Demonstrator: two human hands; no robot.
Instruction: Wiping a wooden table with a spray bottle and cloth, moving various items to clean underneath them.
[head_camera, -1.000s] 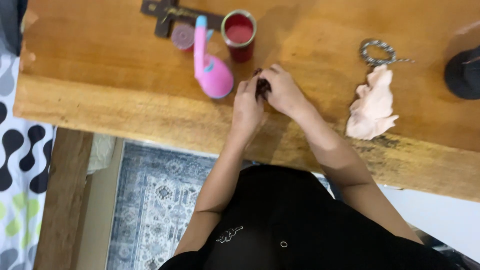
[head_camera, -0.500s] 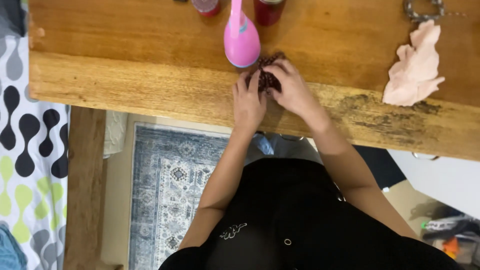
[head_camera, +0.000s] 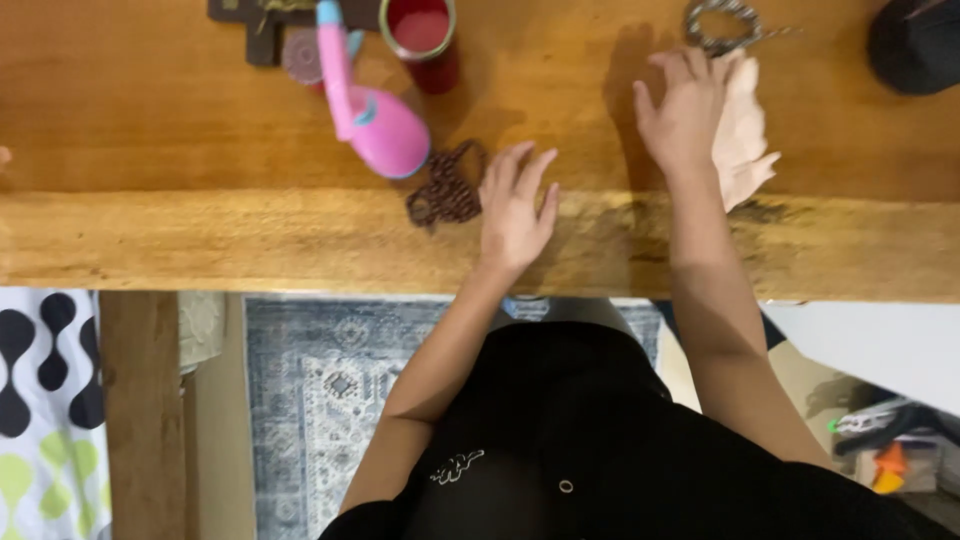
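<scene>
My left hand (head_camera: 515, 205) rests flat on the wooden table (head_camera: 200, 230), fingers apart, holding nothing. Just left of it lies a dark brown braided cord (head_camera: 445, 190), apart from the fingers. My right hand (head_camera: 685, 110) lies open further back on the table, its fingers touching the left side of a pale pink crumpled cloth (head_camera: 748, 140). A pink bulb-shaped bottle (head_camera: 375, 120) with a long neck lies on its side behind the cord.
A red cup (head_camera: 425, 35) stands at the back. A metal chain (head_camera: 722, 25) lies behind the cloth. A dark round object (head_camera: 915, 45) sits at the back right. A patterned rug (head_camera: 330, 380) covers the floor below the table edge.
Both hands were together on the braided cord; now they have let it go. My right hand moved right to the cloth, and the cord lies on the table.
</scene>
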